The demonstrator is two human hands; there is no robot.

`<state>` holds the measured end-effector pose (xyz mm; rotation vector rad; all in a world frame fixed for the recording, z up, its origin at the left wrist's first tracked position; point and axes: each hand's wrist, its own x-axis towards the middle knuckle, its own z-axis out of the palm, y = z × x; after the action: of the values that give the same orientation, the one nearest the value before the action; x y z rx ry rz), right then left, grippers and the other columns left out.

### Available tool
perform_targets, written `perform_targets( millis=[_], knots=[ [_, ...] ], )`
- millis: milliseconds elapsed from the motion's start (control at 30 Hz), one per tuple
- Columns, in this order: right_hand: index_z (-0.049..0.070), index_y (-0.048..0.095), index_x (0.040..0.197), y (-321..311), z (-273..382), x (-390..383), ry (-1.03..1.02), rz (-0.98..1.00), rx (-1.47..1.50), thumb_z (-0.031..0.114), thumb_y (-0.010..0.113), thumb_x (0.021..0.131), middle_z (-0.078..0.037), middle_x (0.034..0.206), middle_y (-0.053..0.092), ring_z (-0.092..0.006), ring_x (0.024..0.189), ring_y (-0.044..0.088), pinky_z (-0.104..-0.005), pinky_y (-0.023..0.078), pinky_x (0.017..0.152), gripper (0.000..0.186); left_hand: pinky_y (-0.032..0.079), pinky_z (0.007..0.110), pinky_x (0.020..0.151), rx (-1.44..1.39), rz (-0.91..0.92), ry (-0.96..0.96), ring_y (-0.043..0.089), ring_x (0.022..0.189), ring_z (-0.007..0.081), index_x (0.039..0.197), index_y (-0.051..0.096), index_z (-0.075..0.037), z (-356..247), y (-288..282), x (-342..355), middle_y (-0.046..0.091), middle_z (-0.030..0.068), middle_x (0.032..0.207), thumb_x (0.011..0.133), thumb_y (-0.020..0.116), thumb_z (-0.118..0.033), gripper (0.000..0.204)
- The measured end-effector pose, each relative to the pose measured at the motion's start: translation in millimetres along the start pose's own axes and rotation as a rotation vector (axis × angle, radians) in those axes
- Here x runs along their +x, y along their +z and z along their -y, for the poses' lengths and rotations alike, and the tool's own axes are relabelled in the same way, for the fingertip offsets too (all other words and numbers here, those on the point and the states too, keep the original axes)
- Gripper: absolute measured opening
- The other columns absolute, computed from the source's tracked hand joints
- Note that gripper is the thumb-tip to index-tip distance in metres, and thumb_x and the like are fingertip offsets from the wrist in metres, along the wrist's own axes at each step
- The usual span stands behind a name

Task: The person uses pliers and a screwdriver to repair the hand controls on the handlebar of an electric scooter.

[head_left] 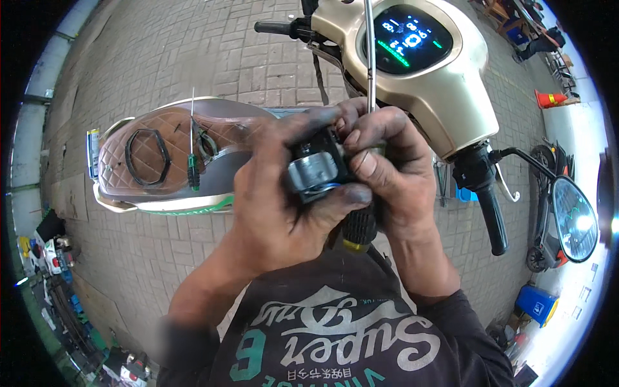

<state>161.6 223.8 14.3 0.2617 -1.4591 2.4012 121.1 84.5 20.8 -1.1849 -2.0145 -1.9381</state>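
Observation:
In front of my chest, my left hand (267,193) is closed around a small black part with a rounded silver metal piece (314,171) and a bit of blue wire. Its thumb presses along the lower side. My right hand (406,171) is closed on a screwdriver (358,231), whose dark ribbed handle with a yellowish end hangs below the palm. The long shaft rises past the fingers. Thumb and fingertips of that hand also rest at the black part's right side; the exact contact is hidden. Dark grime covers the fingers of both hands.
A brown quilted scooter seat (113,158) at left carries a green-handled screwdriver (193,171) and a black ring (147,157). A can (94,155) stands beyond it. The gold scooter front (425,84), with lit display, handlebar grip (495,222) and mirror (575,219), is at right.

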Motion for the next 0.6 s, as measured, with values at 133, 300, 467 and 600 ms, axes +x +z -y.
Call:
perform_targets(
  millis=[133,300,467,600],
  knots=[
    [0.002,0.061,0.091,15.6,4.2,-2.5,0.12,-0.118,0.002,0.008,0.069,0.08,-0.004,0.088,0.059,-0.0113,0.087,0.054,-0.0278,0.045,0.081,0.015,0.049,0.034,0.083,0.065,0.055,0.031,0.061,0.099,0.0265,0.12,0.044,0.002,-2.0,-8.9,-4.3,0.058,0.0165,0.108,0.075,0.076,-0.03,0.064],
    [0.003,0.062,0.091,12.1,6.9,3.4,0.086,-0.118,-0.076,0.005,0.067,0.08,-0.005,0.089,0.06,-0.0117,0.084,0.056,-0.0267,0.045,0.078,0.012,0.049,0.034,0.083,0.24,0.072,0.109,0.061,0.098,0.0262,0.12,0.045,0.003,-3.6,-8.8,1.8,0.058,0.0166,0.107,0.075,0.076,-0.029,0.064],
    [0.001,0.062,0.09,10.3,12.8,2.0,-0.081,-0.002,-0.25,0.005,0.068,0.08,-0.005,0.089,0.061,-0.0119,0.085,0.056,-0.0267,0.046,0.077,0.013,0.049,0.034,0.082,0.052,0.059,0.031,0.06,0.098,0.0272,0.121,0.045,0.003,-8.8,-9.5,2.0,0.058,0.0177,0.106,0.074,0.076,-0.031,0.066],
    [0.003,0.063,0.089,11.5,14.6,0.5,0.057,-0.01,-0.289,0.008,0.07,0.078,-0.004,0.091,0.06,-0.0125,0.085,0.056,-0.0277,0.045,0.077,0.014,0.049,0.035,0.082,0.048,-0.013,0.001,0.061,0.096,0.0261,0.121,0.045,0.004,-8.8,-6.7,-8.1,0.058,0.017,0.105,0.073,0.077,-0.03,0.067]
  ],
)
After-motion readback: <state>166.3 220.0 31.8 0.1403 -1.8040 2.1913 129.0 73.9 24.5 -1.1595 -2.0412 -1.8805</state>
